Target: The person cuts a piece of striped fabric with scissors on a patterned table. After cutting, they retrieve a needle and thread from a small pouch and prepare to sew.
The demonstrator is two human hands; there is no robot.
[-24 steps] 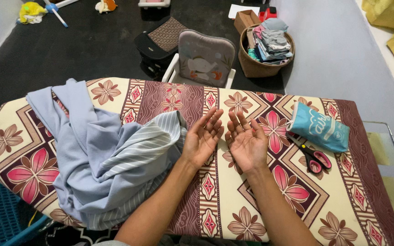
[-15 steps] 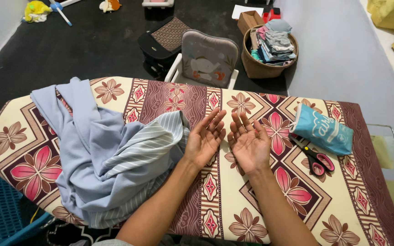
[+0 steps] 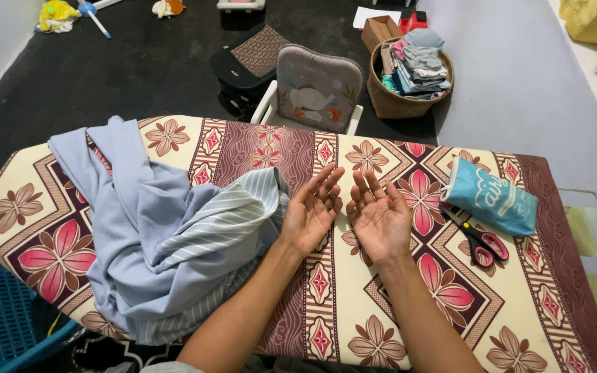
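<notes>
Two bare forearms reaching up from the bottom edge over a padded ironing board covered in cream and maroon floral cloth (image 3: 354,324); left hand (image 3: 310,211) and right hand (image 3: 379,220) side by side at the board's middle, palms up, fingers loosely spread and slightly curled, holding nothing; left hand nearly touching the crumpled pale blue garment with a grey-striped lining (image 3: 167,235), heaped on the board's left half. Likely light, soft and limp, prone to slide and sag rather than hold shape; best gathered at an edge or seam, with both hands. To the right, near the right hand but apart: black scissors with pink handles (image 3: 478,242), and just beyond, a teal drawstring pouch (image 3: 492,197). Farther off, on dark floor: a grey child's seat with an elephant print (image 3: 318,86); a round woven basket of folded clothes (image 3: 409,69).
</notes>
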